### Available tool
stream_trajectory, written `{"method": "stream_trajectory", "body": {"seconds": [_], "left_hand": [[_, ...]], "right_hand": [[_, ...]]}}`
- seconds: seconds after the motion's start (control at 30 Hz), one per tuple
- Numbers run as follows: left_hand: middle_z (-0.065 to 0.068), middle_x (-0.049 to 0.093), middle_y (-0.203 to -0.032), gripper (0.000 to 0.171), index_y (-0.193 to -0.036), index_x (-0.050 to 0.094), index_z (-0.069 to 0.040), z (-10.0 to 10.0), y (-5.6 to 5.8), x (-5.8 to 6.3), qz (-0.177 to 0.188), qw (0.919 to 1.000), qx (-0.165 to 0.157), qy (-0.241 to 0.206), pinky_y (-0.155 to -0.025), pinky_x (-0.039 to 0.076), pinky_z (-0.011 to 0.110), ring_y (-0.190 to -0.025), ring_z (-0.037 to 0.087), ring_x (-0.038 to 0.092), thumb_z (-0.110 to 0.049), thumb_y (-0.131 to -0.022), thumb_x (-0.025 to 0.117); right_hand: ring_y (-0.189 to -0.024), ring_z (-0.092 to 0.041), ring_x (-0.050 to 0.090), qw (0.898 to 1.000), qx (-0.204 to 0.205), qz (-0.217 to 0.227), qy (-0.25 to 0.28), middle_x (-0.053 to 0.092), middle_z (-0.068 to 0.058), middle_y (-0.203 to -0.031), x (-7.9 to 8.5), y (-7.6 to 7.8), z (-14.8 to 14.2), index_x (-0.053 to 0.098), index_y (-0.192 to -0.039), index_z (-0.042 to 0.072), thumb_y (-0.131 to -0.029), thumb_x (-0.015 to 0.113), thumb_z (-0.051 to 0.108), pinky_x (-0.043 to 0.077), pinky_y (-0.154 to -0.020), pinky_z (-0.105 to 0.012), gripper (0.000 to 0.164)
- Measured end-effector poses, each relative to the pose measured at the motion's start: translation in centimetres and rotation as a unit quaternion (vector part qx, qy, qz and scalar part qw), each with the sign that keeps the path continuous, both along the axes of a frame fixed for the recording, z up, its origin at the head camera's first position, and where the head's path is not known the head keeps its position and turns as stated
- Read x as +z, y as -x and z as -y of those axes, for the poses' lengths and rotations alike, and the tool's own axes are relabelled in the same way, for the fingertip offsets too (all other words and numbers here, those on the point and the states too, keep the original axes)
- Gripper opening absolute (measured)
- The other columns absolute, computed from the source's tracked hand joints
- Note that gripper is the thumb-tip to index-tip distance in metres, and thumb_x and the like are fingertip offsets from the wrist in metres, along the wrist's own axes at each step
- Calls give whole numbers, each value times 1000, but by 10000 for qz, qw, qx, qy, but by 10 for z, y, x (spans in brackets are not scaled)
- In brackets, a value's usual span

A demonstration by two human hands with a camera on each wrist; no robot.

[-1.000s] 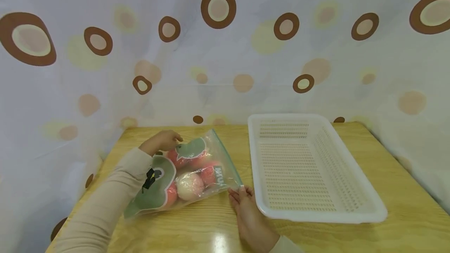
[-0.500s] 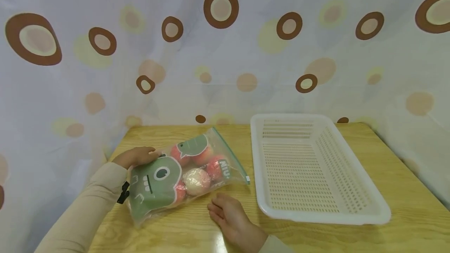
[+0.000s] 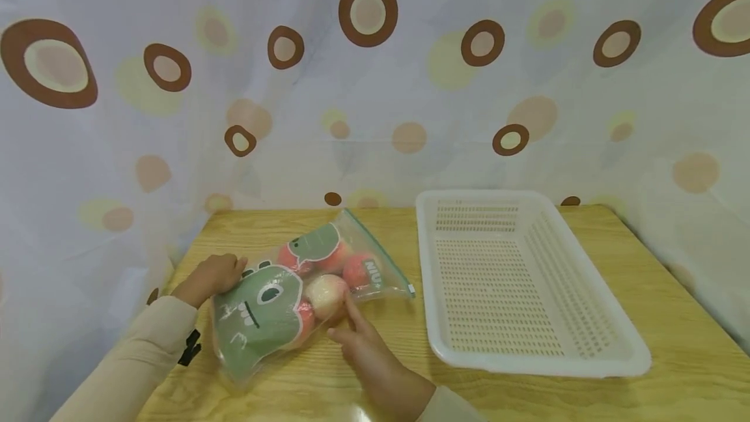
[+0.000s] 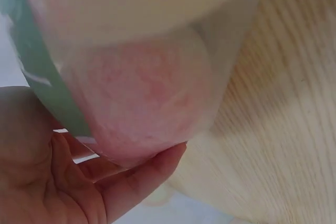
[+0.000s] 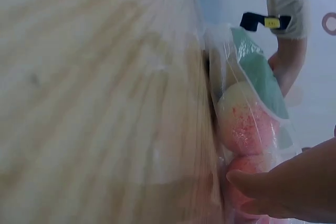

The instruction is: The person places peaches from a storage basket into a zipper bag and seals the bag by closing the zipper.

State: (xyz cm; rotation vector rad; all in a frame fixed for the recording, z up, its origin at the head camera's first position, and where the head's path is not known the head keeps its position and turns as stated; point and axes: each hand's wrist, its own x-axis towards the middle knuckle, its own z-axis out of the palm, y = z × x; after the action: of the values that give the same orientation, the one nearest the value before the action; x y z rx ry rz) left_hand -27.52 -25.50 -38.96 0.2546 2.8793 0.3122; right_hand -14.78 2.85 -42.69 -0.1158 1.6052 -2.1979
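A clear zip bag (image 3: pixel 252 318) with a green cartoon print lies on the wooden table at the left, holding several pink-and-cream peaches (image 3: pixel 327 295). Its slider end points right, towards the basket. My left hand (image 3: pixel 215 275) rests at the bag's far left side; in the left wrist view its extended fingers (image 4: pixel 142 179) touch the plastic beside a peach (image 4: pixel 142 98). My right hand (image 3: pixel 375 357) is at the near side, index finger extended onto the bag by the pale peach, thumb apart from it. In the right wrist view its fingertips overlap a lower peach (image 5: pixel 244 169).
A white slotted plastic basket (image 3: pixel 433 305) stands right of the bag, with no items inside it. The wooden table (image 3: pixel 305 389) reaches back to a patterned curtain (image 3: pixel 375 96). A dark strap (image 3: pixel 190 348) is on the left sleeve.
My right hand has let go of the bag's slider corner and moved left to its near side. My left hand has slid left and nearer along the bag, which has shifted slightly.
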Motion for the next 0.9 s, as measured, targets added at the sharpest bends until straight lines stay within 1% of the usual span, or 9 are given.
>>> {"method": "stream_trajectory", "body": {"seconds": [0.1,0.2,0.37,0.43,0.53,0.63,0.73,0.8,0.9], "left_hand": [[30,59,-87,43,-102,52,16,-8,-12,-2,34,9996,163,-208,-51,51,39,-59,33,59,-20,-104,28],[34,57,-84,42,-113,41,22,-18,-26,-5,160,9981,299,-523,-44,51,34,-51,28,57,-17,-104,28],[39,55,-85,44,-125,27,24,-37,-51,-7,432,9913,309,-1201,-41,53,33,-46,26,59,-14,-103,29],[42,55,-89,46,-128,25,24,-45,-59,-5,494,9891,270,-1359,-41,53,33,-47,26,60,-14,-103,29],[46,53,-102,48,-133,24,23,-53,-68,-5,657,9836,253,-1658,-43,54,34,-53,26,62,-14,-103,30],[37,57,-105,46,-135,31,18,-60,-76,-6,964,9686,370,-2261,-47,56,35,-60,25,63,-16,-103,30],[20,61,-98,42,-135,38,10,-66,-83,-9,1393,9411,447,-3049,-53,58,38,-64,25,64,-19,-105,31],[19,61,-99,45,-141,32,8,-71,-87,-10,1627,9262,424,-3376,-57,58,40,-65,26,66,-20,-106,32],[19,62,-103,49,-145,27,6,-72,-89,-10,1809,9221,287,-3407,-57,58,41,-68,27,67,-20,-104,35]], "right_hand": [[-144,-40,-4,9995,-310,74,-36,3,-16,-160,-1,14,-3,4,-155,21,-89,56,12,3,-110,-68,85],[-145,-39,-4,9986,-501,129,-124,1,-15,-160,-2,20,-11,0,-155,21,-89,56,11,7,-110,-69,88],[-141,-43,19,9955,-622,-190,-694,-2,-20,-159,-4,14,-19,-3,-155,23,-85,64,4,37,-105,-52,98],[-141,-43,20,9929,-691,-472,-846,0,-22,-158,-5,14,-19,-2,-155,22,-85,64,0,37,-108,-47,99],[-144,-40,7,9871,-916,-840,-1006,2,-20,-159,-8,19,-17,4,-155,16,-85,63,-7,20,-115,-52,95],[-145,-36,9,9766,-1408,-1001,-1279,14,-19,-158,-12,30,-15,15,-154,11,-86,60,-11,14,-116,-52,84],[-142,-39,19,9622,-1882,-1071,-1648,28,-19,-153,-14,38,-16,28,-150,9,-88,57,-9,17,-115,-55,71],[-140,-42,24,9520,-2008,-1206,-1972,31,-21,-151,-13,38,-18,32,-148,7,-89,58,-6,20,-113,-58,66],[-136,-45,28,9353,-1746,-1733,-2543,29,-24,-149,-12,30,-24,31,-148,5,-85,67,6,24,-110,-62,73]]}}
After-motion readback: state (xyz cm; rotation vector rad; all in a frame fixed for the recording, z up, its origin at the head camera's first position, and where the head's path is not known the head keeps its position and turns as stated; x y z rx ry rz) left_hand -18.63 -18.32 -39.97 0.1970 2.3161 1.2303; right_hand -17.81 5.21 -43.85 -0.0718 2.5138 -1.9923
